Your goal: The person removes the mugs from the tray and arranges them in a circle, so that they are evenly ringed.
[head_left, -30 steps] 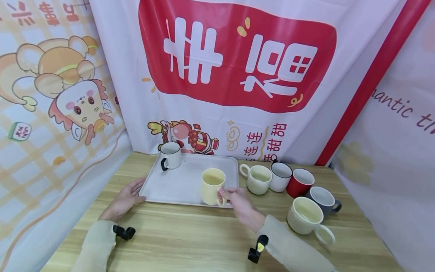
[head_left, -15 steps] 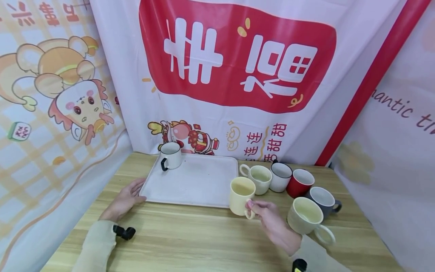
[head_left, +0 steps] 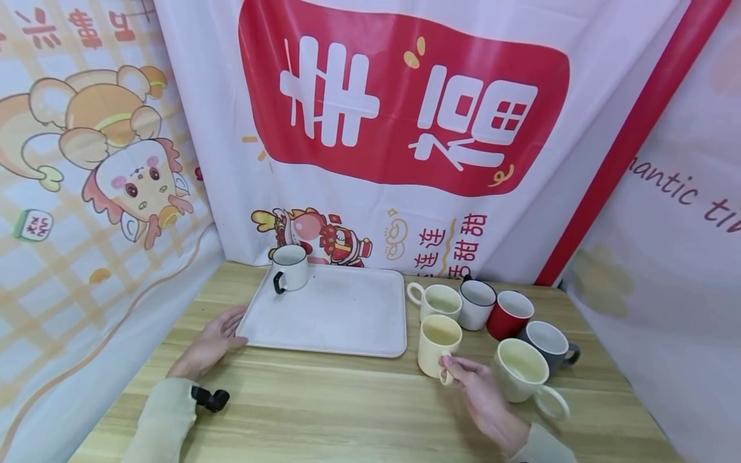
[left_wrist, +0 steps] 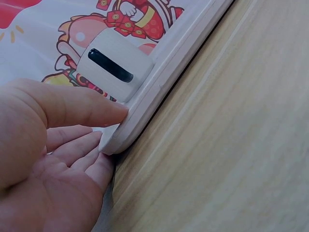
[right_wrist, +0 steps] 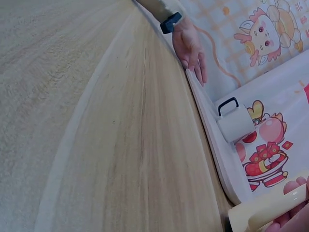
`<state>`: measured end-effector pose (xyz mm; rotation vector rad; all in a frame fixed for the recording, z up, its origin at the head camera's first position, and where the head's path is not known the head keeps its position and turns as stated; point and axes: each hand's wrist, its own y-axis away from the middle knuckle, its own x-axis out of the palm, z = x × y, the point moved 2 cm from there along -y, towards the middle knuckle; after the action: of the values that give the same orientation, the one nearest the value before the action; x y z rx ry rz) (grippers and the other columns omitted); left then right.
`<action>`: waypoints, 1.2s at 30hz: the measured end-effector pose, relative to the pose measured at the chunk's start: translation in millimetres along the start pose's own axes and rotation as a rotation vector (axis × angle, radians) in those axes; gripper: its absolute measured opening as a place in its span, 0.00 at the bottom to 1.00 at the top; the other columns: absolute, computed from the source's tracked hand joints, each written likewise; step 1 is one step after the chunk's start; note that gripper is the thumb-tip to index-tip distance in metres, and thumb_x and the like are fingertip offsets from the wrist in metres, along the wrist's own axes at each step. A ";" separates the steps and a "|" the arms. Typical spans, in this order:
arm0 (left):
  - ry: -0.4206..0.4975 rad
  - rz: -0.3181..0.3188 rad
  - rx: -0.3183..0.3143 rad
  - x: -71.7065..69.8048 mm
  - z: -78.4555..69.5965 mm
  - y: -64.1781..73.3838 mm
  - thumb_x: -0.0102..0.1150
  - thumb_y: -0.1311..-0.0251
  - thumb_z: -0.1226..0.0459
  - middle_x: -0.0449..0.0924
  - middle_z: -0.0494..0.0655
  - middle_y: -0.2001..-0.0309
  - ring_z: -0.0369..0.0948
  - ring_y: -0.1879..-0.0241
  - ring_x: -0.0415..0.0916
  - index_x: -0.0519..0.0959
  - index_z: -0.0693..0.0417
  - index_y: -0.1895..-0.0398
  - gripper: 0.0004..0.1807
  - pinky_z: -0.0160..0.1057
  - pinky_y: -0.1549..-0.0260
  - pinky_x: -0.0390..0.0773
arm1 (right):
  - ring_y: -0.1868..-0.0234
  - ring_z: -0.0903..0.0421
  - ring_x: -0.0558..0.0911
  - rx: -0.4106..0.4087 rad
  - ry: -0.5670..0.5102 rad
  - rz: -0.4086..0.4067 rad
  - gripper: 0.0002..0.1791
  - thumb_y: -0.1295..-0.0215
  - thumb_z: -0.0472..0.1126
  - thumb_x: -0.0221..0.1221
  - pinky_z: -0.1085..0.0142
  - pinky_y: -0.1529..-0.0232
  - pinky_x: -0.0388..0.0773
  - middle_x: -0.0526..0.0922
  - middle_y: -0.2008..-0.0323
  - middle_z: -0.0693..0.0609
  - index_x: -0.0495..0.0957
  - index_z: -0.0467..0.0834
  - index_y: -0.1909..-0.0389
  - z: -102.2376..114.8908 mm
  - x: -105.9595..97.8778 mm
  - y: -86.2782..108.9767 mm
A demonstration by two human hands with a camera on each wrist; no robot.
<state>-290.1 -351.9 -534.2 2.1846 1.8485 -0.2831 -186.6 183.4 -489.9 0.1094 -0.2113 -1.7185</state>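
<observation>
My right hand pinches the handle of a pale yellow mug, which is upright just right of the tray's front right corner. In the right wrist view only part of that mug shows, low at the right edge. Whether its base touches the table is unclear. My left hand rests at the front left corner of the white rectangular tray. The left wrist view shows the thumb against the rim and the other fingers extended along the side. A white mug with black handle stands at the tray's back left.
Right of the tray stand a cream mug, a white mug with dark rim, a red mug, a dark grey mug and a large cream mug. A printed cloth hangs behind the wooden table.
The yellow mug moved right, from over the tray's front right part to the table area beside it, with my right hand still holding its handle. The left hand stayed at the tray corner.
</observation>
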 end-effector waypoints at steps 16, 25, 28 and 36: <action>0.001 -0.007 -0.018 0.5 -5.5 -0.6 0.59 0.32 0.74 0.41 0.68 0.15 0.64 0.15 0.41 0.41 0.65 0.15 0.49 0.61 0.16 0.49 | 0.61 0.65 0.85 -0.134 0.112 -0.077 0.12 0.42 0.23 0.66 0.75 0.56 0.84 0.92 0.65 0.53 0.87 0.28 0.57 -20.0 3.7 2.4; -0.013 -0.019 -0.032 2.5 -6.1 0.1 0.59 0.32 0.74 0.41 0.68 0.15 0.65 0.16 0.42 0.40 0.64 0.14 0.50 0.62 0.16 0.50 | 0.58 0.65 0.86 -0.216 0.354 0.105 0.12 0.37 0.34 0.72 0.76 0.55 0.85 0.93 0.55 0.47 0.91 0.40 0.53 -11.5 2.0 4.2; -0.003 -0.015 -0.024 3.3 -5.5 0.3 0.59 0.32 0.75 0.41 0.69 0.15 0.65 0.16 0.42 0.40 0.64 0.15 0.50 0.63 0.16 0.50 | 0.60 0.67 0.86 -0.305 0.534 0.203 0.10 0.37 0.40 0.74 0.76 0.57 0.86 0.93 0.59 0.49 0.90 0.43 0.56 -0.9 -6.1 2.4; -0.013 -0.002 -0.011 3.4 -2.8 1.5 0.59 0.33 0.74 0.41 0.69 0.15 0.65 0.15 0.41 0.40 0.66 0.15 0.50 0.62 0.17 0.48 | 0.54 0.56 0.87 -0.577 0.985 0.138 0.20 0.45 0.48 0.79 0.58 0.50 0.91 0.90 0.58 0.53 0.88 0.44 0.54 59.1 -26.9 -1.3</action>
<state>-288.1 -348.1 -532.5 2.1688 1.8418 -0.2860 -195.0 214.7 -433.6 0.4772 0.9690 -1.3514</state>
